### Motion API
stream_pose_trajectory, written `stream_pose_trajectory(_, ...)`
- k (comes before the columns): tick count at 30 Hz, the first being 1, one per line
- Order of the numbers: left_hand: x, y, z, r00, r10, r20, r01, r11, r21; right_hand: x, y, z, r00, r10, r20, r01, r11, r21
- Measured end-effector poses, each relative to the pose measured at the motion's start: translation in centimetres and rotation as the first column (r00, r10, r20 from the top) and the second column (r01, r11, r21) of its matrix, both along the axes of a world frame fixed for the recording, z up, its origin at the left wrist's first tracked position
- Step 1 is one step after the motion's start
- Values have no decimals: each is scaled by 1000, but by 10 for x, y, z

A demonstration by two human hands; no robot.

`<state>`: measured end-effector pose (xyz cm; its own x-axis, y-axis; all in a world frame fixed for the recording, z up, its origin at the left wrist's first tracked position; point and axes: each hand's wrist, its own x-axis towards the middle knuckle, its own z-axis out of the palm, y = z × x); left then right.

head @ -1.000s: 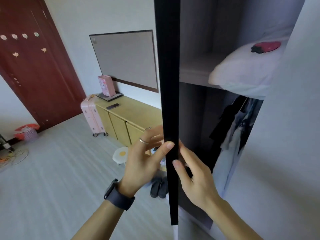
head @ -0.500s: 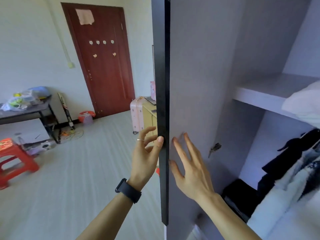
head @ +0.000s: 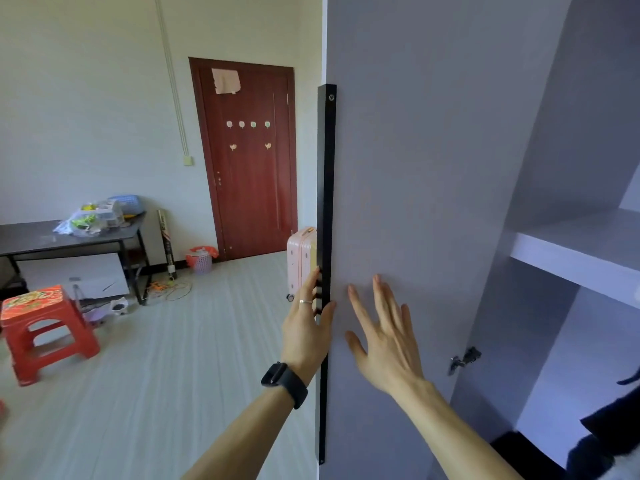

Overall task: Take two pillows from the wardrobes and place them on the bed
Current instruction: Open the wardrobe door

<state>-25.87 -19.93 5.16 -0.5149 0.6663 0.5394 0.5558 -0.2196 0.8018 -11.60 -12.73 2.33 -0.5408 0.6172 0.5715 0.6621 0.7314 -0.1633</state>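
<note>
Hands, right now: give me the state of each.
Left hand: grips the black handle of the wardrobe door, fingers curled round it.
Right hand: open, fingers spread, holding nothing, at that door's inner face.

Room with a dark red door (head: 249, 161), closed, in the far wall.
A pink suitcase (head: 300, 261) stands near it; a black table (head: 31, 237) at left carries plastic bags (head: 90, 220); a red stool (head: 45, 327) stands before it, a small bin (head: 202, 260) beside the door.

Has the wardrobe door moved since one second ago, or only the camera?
Yes. The wardrobe door has swung further open, leftward away from the fixed shelf; its inner face now shows, and the left hand grips its black handle.
</note>
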Motion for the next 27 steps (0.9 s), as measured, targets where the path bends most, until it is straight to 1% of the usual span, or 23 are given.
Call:
stream_pose_trajectory(6,-3,-2,-5,995,7,-100,-7,1000,-6,4,-2,1,1000,11,-7,-11,1000,-1)
stream_pose_trajectory(8,1,-9,-5,982,36,-185,-38,999,-6,12,-8,2,999,29,-37,-30,999,-36)
stream_pose_trajectory(10,10,-19,-10,950,101,-295,-95,995,33,28,-19,-2,996,29,-90,-36,996,-81)
stream_pose_trajectory(12,27,-30,-21,930,117,-349,-97,992,76,53,-34,-14,990,-1,-140,-14,994,-107)
stream_pose_trajectory(13,40,-36,-29,926,86,-367,-63,995,75,68,-43,-23,987,-29,-159,11,993,-117)
stream_pose_trajectory(15,69,-47,-48,917,-40,-397,53,998,20,103,-64,-44,976,-100,-192,73,987,-145)
stream_pose_trajectory(17,101,-53,-65,894,-196,-403,177,981,-84,140,-86,-65,960,-191,-206,156,972,-173)
stream_pose_trajectory(19,133,-52,-80,864,-334,-378,285,941,-180,178,-109,-83,933,-293,-211,255,948,-188)
stream_pose_trajectory(21,164,-45,-90,816,-465,-342,400,883,-248,214,-129,-93,890,-401,-219,358,910,-212)
stream_pose_trajectory(23,195,-33,-93,745,-588,-314,514,807,-291,247,-142,-93,834,-504,-224,466,861,-202)
stream_pose_trajectory(25,229,-18,-90,667,-693,-275,617,720,-318,280,-149,-83,764,-601,-236,582,799,-152)
stream_pose_trajectory(27,263,-4,-79,593,-774,-224,702,632,-327,311,-152,-68,678,-689,-256,692,716,-93)
